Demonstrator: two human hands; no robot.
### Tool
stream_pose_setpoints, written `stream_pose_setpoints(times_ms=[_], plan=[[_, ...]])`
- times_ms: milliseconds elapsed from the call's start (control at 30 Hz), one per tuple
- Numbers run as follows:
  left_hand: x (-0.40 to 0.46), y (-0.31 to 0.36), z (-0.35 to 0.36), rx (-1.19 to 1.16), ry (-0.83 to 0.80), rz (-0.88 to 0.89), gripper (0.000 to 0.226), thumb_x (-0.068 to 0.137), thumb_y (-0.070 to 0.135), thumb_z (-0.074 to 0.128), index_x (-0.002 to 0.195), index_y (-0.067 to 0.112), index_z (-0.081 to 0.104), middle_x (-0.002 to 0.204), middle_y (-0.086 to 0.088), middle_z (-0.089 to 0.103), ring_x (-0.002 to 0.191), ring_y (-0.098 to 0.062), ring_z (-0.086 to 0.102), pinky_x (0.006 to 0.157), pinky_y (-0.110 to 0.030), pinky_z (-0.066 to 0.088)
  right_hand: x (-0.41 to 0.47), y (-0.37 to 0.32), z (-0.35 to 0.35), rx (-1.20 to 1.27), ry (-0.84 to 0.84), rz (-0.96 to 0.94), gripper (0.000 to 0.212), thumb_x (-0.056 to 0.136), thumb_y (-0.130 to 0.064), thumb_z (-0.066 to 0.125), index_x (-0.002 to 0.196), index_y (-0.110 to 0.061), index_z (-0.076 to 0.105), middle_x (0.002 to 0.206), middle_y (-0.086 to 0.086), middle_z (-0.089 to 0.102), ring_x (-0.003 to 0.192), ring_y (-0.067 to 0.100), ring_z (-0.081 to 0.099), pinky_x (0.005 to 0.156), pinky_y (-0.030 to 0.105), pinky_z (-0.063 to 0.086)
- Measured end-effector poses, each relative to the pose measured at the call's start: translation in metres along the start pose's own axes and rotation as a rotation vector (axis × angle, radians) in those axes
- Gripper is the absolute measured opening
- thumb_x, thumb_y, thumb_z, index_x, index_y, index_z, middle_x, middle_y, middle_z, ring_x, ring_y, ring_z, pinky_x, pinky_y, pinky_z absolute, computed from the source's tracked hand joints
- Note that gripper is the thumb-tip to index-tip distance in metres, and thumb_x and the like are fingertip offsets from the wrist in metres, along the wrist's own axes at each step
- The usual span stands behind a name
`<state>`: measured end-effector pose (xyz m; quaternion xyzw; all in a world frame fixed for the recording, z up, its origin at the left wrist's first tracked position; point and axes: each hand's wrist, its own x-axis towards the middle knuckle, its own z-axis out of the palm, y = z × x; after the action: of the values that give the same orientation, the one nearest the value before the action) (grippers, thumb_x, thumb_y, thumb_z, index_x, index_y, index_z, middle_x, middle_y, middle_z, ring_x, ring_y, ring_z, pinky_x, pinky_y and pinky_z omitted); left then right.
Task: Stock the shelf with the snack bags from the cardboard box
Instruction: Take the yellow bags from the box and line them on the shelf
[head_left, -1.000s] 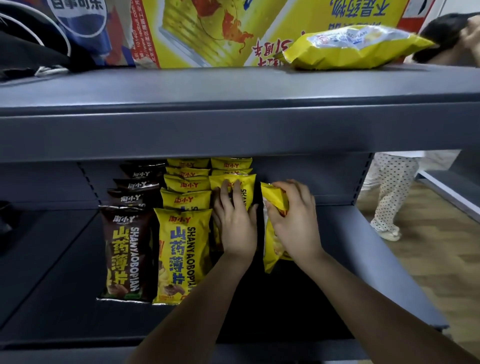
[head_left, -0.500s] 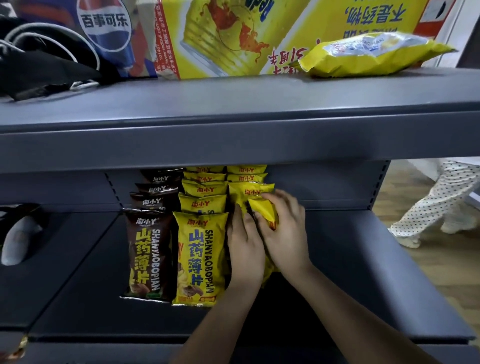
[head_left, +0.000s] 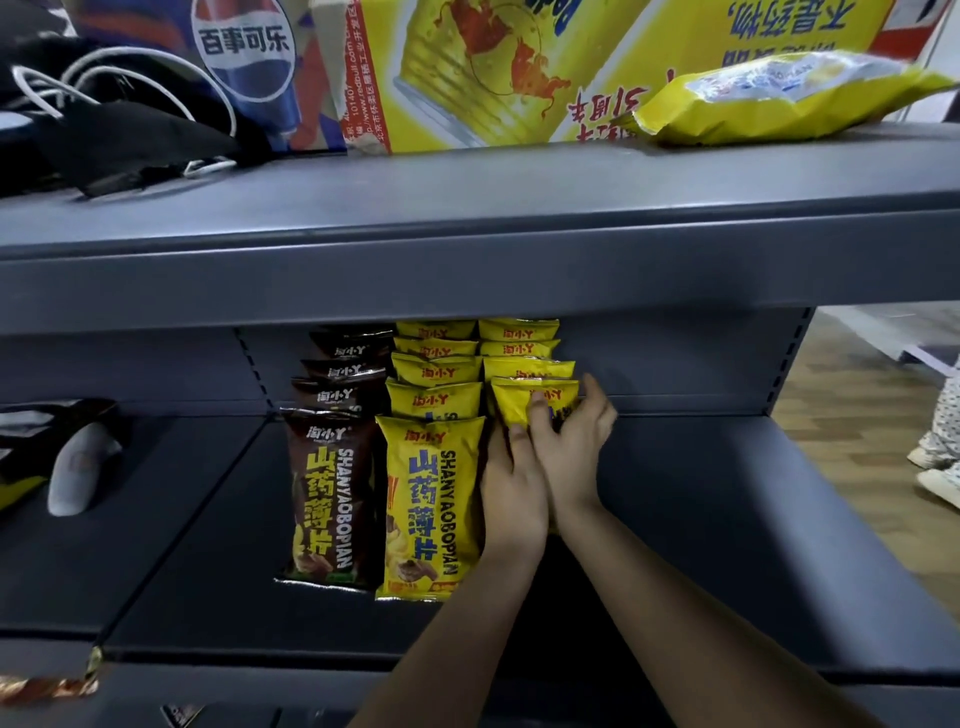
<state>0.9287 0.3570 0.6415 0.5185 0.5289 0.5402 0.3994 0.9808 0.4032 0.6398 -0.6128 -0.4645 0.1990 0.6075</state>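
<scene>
On the lower grey shelf (head_left: 701, 519) stand three rows of snack bags: a brown row (head_left: 327, 493), a yellow middle row (head_left: 431, 509) and a yellow right row (head_left: 524, 348). The front yellow snack bag (head_left: 519, 402) of the right row stands upright. My right hand (head_left: 569, 452) grips it, thumb on its face and fingers round its right edge. My left hand (head_left: 511, 488) presses flat against the bag's lower front, between it and the middle row. The cardboard box is out of view.
The top shelf (head_left: 467, 208) carries a big yellow bag (head_left: 779, 98), a black drawstring bag (head_left: 104, 135) and printed posters. A grey object (head_left: 78, 467) lies in the left bay. Another person's feet (head_left: 935, 467) stand on the wooden floor at right.
The yellow bag went from tilted, apart from the row, to upright against the right row's front. Both hands followed it in and back. The view shifted left.
</scene>
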Motion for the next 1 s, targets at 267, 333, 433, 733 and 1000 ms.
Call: stream_pose_setpoints(times_ms=[267,333,433,733,1000], plan=[[0.007,-0.022,0.006,0.276,0.092,0.100,0.046,0.095,0.036,0.046,0.139,0.026,0.039,0.132,-0.003,0.053,0.122,-0.021,0.051,0.099,-0.039,0.045,-0.004,-0.008,-0.028,0.311,-0.271,0.341,0.031,0.100,-0.037,0.040,0.125,-0.020,0.047,0.096,-0.014,0.053,0.081,-0.002,0.050,0.070,0.016,0.038],[0.008,-0.022,0.009,0.326,0.125,0.121,0.047,0.095,0.040,0.042,0.140,0.026,0.038,0.136,-0.003,0.050,0.125,-0.022,0.048,0.099,-0.040,0.045,-0.003,-0.009,-0.031,0.353,-0.293,0.328,0.038,0.101,-0.036,0.038,0.136,-0.023,0.040,0.106,-0.013,0.050,0.089,0.000,0.047,0.080,0.017,0.034],[0.012,-0.015,0.013,0.320,0.165,0.137,0.048,0.096,0.039,0.040,0.142,0.026,0.037,0.139,-0.004,0.048,0.126,-0.023,0.046,0.100,-0.037,0.043,0.001,-0.012,-0.029,0.331,-0.273,0.249,0.033,0.100,-0.035,0.040,0.131,-0.025,0.043,0.100,-0.018,0.054,0.099,0.004,0.052,0.072,0.008,0.040],[0.017,-0.005,0.011,0.275,0.206,0.164,0.045,0.100,0.025,0.039,0.144,0.016,0.036,0.142,-0.005,0.046,0.130,-0.021,0.043,0.093,-0.014,0.031,0.000,0.001,-0.031,0.211,-0.401,0.064,0.007,0.100,-0.025,0.042,0.102,-0.028,0.048,0.102,-0.015,0.056,0.088,-0.016,0.053,0.067,-0.005,0.035],[0.021,0.017,0.013,0.185,0.217,-0.021,0.043,0.100,0.016,0.038,0.143,0.015,0.033,0.128,-0.012,0.056,0.117,-0.029,0.053,0.089,-0.029,0.042,-0.010,0.025,-0.048,0.060,-0.579,-0.022,0.054,0.075,-0.015,0.078,0.111,-0.041,0.049,0.111,-0.017,0.057,0.102,-0.012,0.055,0.084,0.011,0.044]])
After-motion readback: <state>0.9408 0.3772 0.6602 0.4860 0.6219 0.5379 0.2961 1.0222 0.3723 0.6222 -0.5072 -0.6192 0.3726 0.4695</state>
